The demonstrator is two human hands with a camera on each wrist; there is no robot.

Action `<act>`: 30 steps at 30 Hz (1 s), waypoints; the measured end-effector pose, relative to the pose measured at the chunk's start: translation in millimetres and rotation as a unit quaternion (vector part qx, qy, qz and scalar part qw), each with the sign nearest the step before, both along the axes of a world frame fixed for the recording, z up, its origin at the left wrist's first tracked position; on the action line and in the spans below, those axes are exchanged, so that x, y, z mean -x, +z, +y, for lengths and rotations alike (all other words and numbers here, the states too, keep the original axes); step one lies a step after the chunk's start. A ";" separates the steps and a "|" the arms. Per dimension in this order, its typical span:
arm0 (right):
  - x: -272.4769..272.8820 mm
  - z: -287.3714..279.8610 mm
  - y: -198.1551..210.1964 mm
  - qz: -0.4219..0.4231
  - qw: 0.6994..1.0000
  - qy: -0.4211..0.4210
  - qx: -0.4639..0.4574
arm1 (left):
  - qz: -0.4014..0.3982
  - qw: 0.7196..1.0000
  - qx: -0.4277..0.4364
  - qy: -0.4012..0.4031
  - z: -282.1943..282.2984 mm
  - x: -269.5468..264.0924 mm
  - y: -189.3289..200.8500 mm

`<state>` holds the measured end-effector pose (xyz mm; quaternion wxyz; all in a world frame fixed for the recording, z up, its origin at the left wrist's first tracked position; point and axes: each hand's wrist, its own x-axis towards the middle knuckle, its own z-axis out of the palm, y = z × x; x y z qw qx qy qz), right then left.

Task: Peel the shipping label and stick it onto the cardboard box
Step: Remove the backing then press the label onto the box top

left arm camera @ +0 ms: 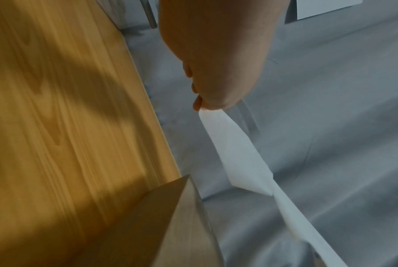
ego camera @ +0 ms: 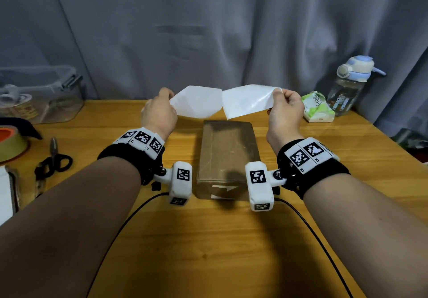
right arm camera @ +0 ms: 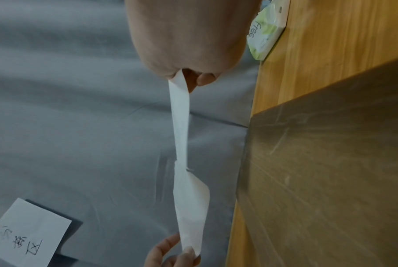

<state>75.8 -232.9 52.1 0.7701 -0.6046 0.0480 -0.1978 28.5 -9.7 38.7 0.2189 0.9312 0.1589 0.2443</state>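
A brown cardboard box [ego camera: 228, 154] lies lengthwise in the middle of the wooden table [ego camera: 208, 239]. Above its far end both hands hold white sheets in the air. My left hand [ego camera: 170, 98] pinches the left edge of the matte shipping label [ego camera: 196, 102]. My right hand [ego camera: 276, 93] pinches the right edge of the glossy backing sheet [ego camera: 247, 100]. The two sheets meet only at a narrow point in the middle. The left wrist view has the pinch [left arm camera: 201, 108] and the label [left arm camera: 236, 153] edge-on. The right wrist view shows the backing [right arm camera: 180, 117] running from my right hand [right arm camera: 184, 75].
A tissue pack [ego camera: 317, 107] and a water bottle [ego camera: 349, 86] stand at the back right. A clear plastic container [ego camera: 39, 93], a tape roll [ego camera: 11, 144] and scissors [ego camera: 53, 161] are on the left. A grey curtain [ego camera: 208, 31] hangs behind the table. Black cables trail near the front.
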 end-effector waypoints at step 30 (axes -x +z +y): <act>46.0 4.6 18.7 0.029 0.970 0.156 0.184 | 0.233 0.960 -0.070 -0.138 -20.8 23.6 0.0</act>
